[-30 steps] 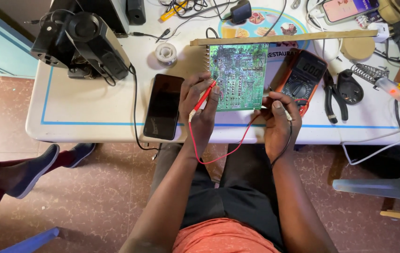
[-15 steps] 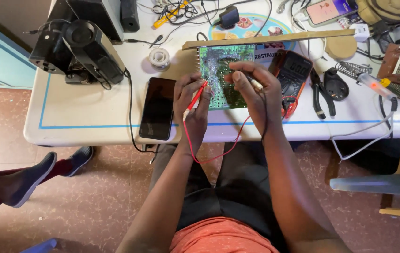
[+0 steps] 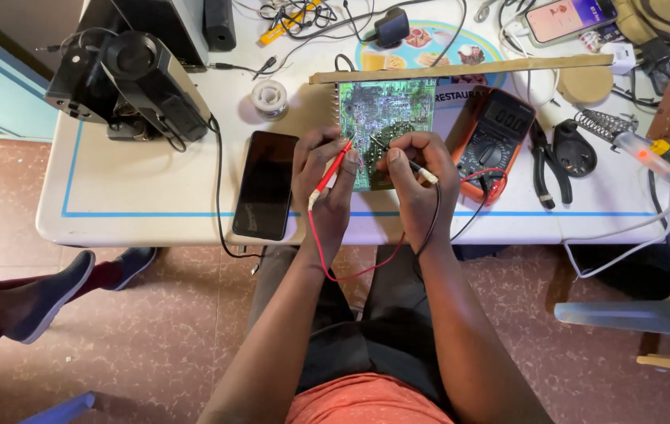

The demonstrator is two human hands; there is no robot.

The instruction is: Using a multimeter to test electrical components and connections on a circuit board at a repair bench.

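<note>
A green circuit board [image 3: 386, 110] lies flat on the white table [image 3: 154, 188] in front of me. My left hand [image 3: 325, 177] grips a red test probe [image 3: 331, 169] with its tip on the board's lower left part. A black test probe [image 3: 402, 159] sits in my right hand [image 3: 417, 177], its tip touching the board near the middle. Red and black leads hang below the table edge and run to an orange-cased multimeter [image 3: 492, 137] just right of the board.
A black phone [image 3: 266, 184] lies left of my hands, a solder spool [image 3: 270, 98] behind it, and a black device [image 3: 135, 74] at far left. Pliers [image 3: 543, 161], a soldering iron [image 3: 649, 157], a wooden strip [image 3: 461, 69] and cables crowd the right. Another person's feet [image 3: 52, 290] rest on the floor, left.
My right hand moved from the table edge near the multimeter up onto the board with the black probe. My left hand kept the red probe on the board.
</note>
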